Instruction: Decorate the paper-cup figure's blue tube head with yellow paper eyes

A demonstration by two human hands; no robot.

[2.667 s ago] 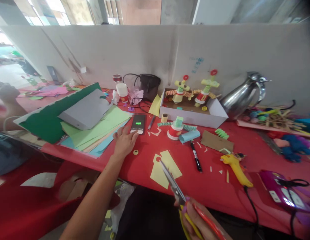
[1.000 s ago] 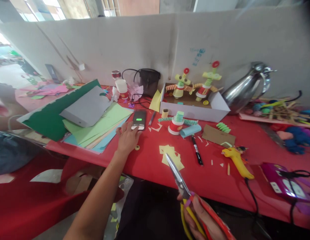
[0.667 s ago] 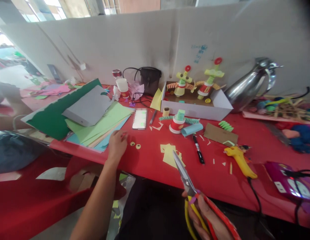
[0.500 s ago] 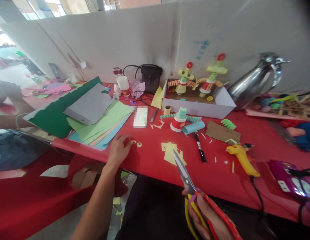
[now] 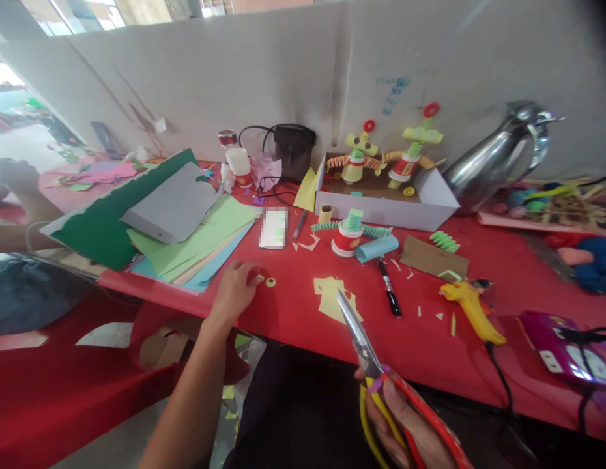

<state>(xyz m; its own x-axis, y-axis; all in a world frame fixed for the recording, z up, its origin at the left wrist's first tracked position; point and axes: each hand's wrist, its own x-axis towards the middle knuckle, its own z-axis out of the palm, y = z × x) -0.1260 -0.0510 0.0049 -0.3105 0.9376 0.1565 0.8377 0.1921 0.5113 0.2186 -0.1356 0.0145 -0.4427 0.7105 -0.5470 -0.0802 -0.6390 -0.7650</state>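
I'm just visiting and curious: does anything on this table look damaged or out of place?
The green board at the left has a ragged top edge, as if torn. Small paper scraps lie loose near the black marker. The steel jug seems to lean, though lens distortion may explain it.

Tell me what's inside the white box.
Two figures, a yellow disc and a teal piece show. The box's front wall hides whatever lies right behind it.
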